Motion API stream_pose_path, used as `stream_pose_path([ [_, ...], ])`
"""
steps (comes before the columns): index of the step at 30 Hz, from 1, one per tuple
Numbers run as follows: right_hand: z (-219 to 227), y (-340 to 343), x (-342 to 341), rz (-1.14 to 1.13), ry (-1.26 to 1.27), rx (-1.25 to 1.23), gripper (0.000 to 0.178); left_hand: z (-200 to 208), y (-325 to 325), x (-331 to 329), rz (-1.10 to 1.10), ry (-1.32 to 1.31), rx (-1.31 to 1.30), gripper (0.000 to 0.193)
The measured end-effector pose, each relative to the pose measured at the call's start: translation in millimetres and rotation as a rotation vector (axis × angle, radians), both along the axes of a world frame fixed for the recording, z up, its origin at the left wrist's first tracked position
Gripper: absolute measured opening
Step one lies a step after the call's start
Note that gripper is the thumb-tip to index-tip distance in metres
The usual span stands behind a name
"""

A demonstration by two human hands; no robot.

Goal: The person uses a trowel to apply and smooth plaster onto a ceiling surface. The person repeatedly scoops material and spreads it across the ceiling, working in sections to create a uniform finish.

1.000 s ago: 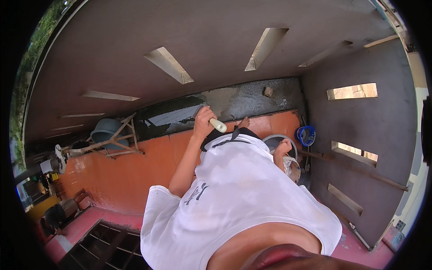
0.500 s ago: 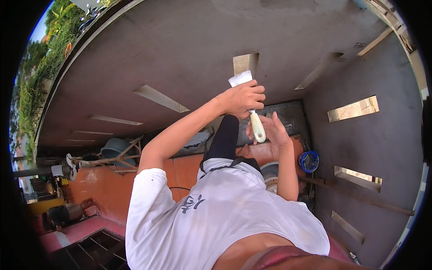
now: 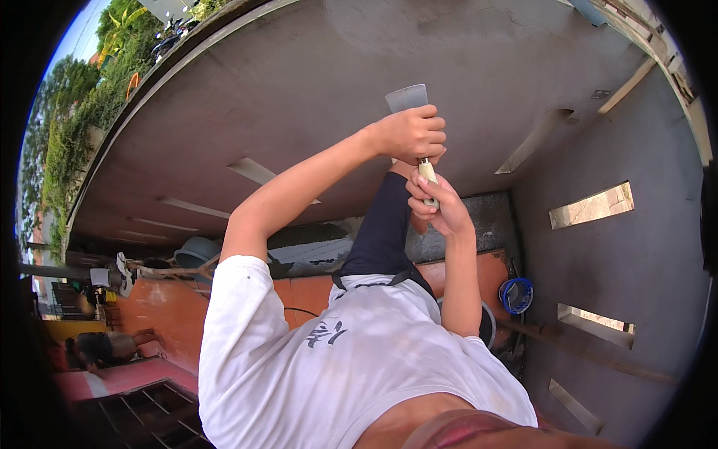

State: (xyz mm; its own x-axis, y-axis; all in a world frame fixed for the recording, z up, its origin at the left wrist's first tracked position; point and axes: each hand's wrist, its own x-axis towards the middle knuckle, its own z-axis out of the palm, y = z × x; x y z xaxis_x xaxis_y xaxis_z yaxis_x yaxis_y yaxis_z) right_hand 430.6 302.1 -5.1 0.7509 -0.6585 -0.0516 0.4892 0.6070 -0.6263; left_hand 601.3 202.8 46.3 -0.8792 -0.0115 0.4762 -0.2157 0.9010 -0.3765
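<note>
A scraper (image 3: 407,98) with a wide metal blade and a pale handle is held up in front of the grey wall (image 3: 314,82). My left hand (image 3: 410,135) is closed around it where the blade meets the handle, knuckles facing up. Just below, my right hand (image 3: 441,203) has its fingers wrapped around the lower part of the pale handle. The blade points away from me toward the wall; whether it touches the surface I cannot tell. Part of the handle is hidden by my fingers.
Narrow slots, such as this opening (image 3: 591,206), pierce the walls. A blue-rimmed bucket (image 3: 516,295) stands at the right by a long wooden strip (image 3: 591,346). At the left are a grey-blue basin (image 3: 196,251) and, farther off, another person (image 3: 105,350) on the orange floor (image 3: 168,310).
My right hand has gone from open beside the handle to closed around it. The scraper has moved slightly up and away, its blade now in front of the middle slot.
</note>
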Motion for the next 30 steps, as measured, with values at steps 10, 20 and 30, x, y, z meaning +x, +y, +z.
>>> stream_pose_path([
  [10,33,-67,48,-0.066,0.034,0.042,0.052,29,-73,35,-0.072,-0.009,0.068,0.017],
  [20,-3,-95,46,-0.143,0.125,-0.09,0.049,16,-85,38,-0.021,0.026,-0.172,0.021],
  [30,11,-83,46,-0.233,0.306,-0.21,0.051,12,-86,39,-0.068,0.195,-0.262,0.023],
])
